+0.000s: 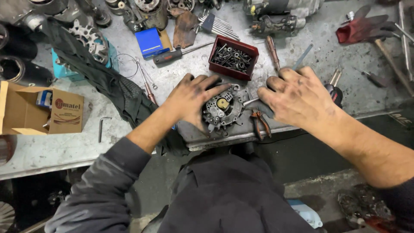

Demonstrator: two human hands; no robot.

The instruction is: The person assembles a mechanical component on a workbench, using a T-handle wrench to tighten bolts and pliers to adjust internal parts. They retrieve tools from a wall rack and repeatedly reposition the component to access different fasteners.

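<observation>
Grimy grey metal workbench [60, 146], cluttered all over. We had our left hand [192, 98] laid flat over the left side of a round alternator end housing [222, 111], fingers spread apart and resting on its top edge — not clamped, just pressing. The housing sat near the front edge of the bench, between both hands, its centre hub showing. Our right hand [297, 97] was just to its right, fingers curled together around a thin metal tool [302, 57] whose tip stuck out past the knuckles; how tight the grip was we could not tell. Red-handled pliers [261, 123] lay just under the right hand, touching the housing's lower right. Behind the housing stood a red bin of dark screws [233, 57]. Further back — a black-handled screwdriver [172, 55], a blue box [151, 42], a set of hex keys [220, 26]. A red glove [362, 28] lay far right, an open cardboard box [64, 112] far left, a dark rag [108, 82] beside it.
</observation>
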